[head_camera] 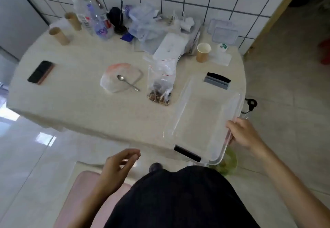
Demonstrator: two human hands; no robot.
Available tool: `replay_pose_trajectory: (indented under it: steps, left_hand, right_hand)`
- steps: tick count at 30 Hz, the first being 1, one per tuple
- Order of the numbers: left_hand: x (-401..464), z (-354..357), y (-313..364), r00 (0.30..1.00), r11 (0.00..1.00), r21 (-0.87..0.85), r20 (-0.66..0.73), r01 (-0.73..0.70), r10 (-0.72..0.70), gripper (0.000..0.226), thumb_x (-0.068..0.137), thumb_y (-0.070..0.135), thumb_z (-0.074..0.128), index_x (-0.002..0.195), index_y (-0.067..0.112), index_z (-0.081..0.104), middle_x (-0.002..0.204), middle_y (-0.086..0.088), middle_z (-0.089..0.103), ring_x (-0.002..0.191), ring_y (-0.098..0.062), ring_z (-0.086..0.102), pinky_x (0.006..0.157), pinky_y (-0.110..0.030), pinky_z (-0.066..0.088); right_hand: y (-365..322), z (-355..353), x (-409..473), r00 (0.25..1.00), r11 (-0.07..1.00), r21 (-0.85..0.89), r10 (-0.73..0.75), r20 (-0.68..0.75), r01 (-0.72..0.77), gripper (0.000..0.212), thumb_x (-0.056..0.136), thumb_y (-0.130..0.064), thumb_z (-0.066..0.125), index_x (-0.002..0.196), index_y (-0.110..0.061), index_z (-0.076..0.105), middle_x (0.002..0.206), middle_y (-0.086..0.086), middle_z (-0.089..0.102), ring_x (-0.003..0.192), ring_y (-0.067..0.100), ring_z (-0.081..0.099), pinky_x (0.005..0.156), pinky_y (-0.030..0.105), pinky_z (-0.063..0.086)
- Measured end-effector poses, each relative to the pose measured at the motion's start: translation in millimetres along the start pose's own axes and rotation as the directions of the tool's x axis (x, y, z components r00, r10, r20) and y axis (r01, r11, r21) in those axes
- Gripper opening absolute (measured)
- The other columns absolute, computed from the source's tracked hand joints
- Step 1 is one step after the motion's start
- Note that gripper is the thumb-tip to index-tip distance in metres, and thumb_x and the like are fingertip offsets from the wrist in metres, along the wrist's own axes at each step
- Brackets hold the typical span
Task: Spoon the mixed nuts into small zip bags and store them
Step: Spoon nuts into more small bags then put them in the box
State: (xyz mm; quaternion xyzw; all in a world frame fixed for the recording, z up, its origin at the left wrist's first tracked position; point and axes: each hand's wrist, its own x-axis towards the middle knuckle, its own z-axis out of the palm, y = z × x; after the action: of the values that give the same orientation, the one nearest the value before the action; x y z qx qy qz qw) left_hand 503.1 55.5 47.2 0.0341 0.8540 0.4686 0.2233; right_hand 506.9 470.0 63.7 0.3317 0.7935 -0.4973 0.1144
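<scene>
A clear zip bag with mixed nuts (160,86) at its bottom lies on the beige table (80,99), near the middle. Left of it a metal spoon (127,82) rests on an empty, flattened clear bag (121,77). My right hand (242,133) grips the right edge of a large clear plastic box lid (201,118) with black and grey clips, held over the table's front right corner. My left hand (117,167) hovers below the table's front edge, fingers loosely curled and holding nothing.
A phone (40,72) lies at the left. Along the tiled wall stand plastic bottles (97,18), cardboard tubes (59,35), crumpled bags (142,20), a white box (168,48), a paper cup (203,52) and clear lids (224,32). A pink stool (78,199) is below me.
</scene>
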Motion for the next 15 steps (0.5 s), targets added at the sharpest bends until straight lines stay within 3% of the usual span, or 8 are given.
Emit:
replay_pose_trajectory:
  steps: [2, 8, 12, 15]
  left_hand:
    - [27.1, -13.1, -1.0, 0.996, 0.996, 0.061, 0.076, -0.058, 0.053, 0.018, 0.101, 0.017, 0.065, 0.105, 0.031, 0.076, 0.1, 0.022, 0.077, 0.096, 0.001, 0.071, 0.08, -0.009, 0.05]
    - [95.0, -14.3, 18.8, 0.942, 0.976, 0.103, 0.298, -0.193, 0.154, 0.021, 0.102, 0.02, 0.064, 0.109, 0.037, 0.073, 0.103, 0.025, 0.076, 0.099, 0.003, 0.071, 0.081, -0.007, 0.049]
    - [136.5, 8.5, 43.6, 0.917, 0.983, 0.027, 0.364, -0.184, 0.161, 0.017, 0.101, 0.032, 0.061, 0.115, 0.033, 0.07, 0.107, 0.02, 0.076, 0.101, -0.002, 0.073, 0.085, -0.025, 0.058]
    - [164.6, 29.6, 73.3, 0.921, 0.993, -0.096, 0.377, -0.071, 0.102, 0.043, 0.096, 0.053, 0.054, 0.13, 0.028, 0.065, 0.121, 0.013, 0.074, 0.107, -0.006, 0.073, 0.086, -0.036, 0.061]
  right_hand:
    - [2.1, -2.6, -2.8, 0.997, 1.0, 0.004, 0.018, -0.073, -0.018, 0.024, 0.093, -0.013, 0.057, 0.078, 0.006, 0.061, 0.051, 0.011, 0.067, 0.044, 0.023, 0.066, 0.04, 0.027, 0.049]
    - [-1.2, -8.1, -10.5, 0.988, 0.998, 0.029, 0.064, -0.14, -0.06, 0.026, 0.094, -0.01, 0.055, 0.07, 0.001, 0.057, 0.049, 0.013, 0.065, 0.043, 0.024, 0.063, 0.039, 0.022, 0.046]
    - [-0.3, -14.2, 5.3, 0.98, 0.995, 0.059, 0.087, -0.179, -0.077, 0.031, 0.094, -0.01, 0.055, 0.063, -0.006, 0.052, 0.041, 0.001, 0.057, 0.036, 0.013, 0.057, 0.037, 0.015, 0.039]
    - [-6.4, -18.9, 27.2, 0.983, 0.996, 0.064, 0.073, -0.166, -0.063, 0.03, 0.093, -0.015, 0.056, 0.064, -0.008, 0.053, 0.043, -0.001, 0.059, 0.04, 0.013, 0.058, 0.038, 0.016, 0.041]
